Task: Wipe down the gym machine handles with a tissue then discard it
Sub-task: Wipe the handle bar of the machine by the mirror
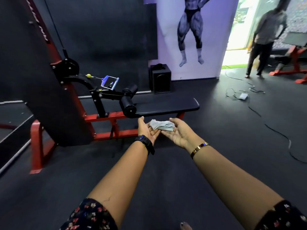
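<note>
Grey-white crumpled tissue (162, 125) draped across the fingers of both upturned palms, just before the black padded bench (166, 105). Left hand (147, 131) spread loose, thumb raised; right hand (178, 136) likewise relaxed, cradling rather than gripping. Both forearms stretched forward, nearly parallel. Chrome cable handle (110, 83) well apart, up left on the red-and-black machine (78, 100).

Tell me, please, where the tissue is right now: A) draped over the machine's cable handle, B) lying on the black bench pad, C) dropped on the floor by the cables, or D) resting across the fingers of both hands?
D: the crumpled tissue lies across the upturned fingers of the left hand and the right hand, held out in front of the bench pad.
</note>
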### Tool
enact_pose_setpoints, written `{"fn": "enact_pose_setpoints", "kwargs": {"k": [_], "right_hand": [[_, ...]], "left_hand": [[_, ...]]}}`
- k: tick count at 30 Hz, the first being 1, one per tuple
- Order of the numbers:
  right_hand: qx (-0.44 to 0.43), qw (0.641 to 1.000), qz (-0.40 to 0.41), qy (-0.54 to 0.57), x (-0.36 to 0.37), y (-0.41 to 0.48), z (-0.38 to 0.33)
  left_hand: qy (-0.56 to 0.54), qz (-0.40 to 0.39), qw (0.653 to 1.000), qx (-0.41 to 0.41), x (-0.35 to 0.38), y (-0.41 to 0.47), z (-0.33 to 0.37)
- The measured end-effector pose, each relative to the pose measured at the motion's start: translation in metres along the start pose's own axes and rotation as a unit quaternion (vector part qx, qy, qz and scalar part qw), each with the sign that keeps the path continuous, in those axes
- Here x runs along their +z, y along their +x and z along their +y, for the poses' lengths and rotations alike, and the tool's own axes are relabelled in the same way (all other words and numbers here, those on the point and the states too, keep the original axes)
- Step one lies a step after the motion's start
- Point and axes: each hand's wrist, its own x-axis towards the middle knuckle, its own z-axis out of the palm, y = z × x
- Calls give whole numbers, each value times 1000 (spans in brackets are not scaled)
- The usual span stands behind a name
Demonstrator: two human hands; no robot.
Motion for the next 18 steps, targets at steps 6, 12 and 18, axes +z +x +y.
{"fn": "enact_pose_setpoints", "kwargs": {"k": [6, 12, 18], "right_hand": [[45, 996, -50, -55, 20, 103, -32], [78, 985, -114, -102, 50, 184, -81], [99, 973, -146, -148, 82, 247, -100]], "left_hand": [[-53, 65, 995, 51, 20, 72, 29], [-91, 122, 984, 97, 54, 140, 66], [-120, 165, 969, 138, 62, 184, 93]]}}
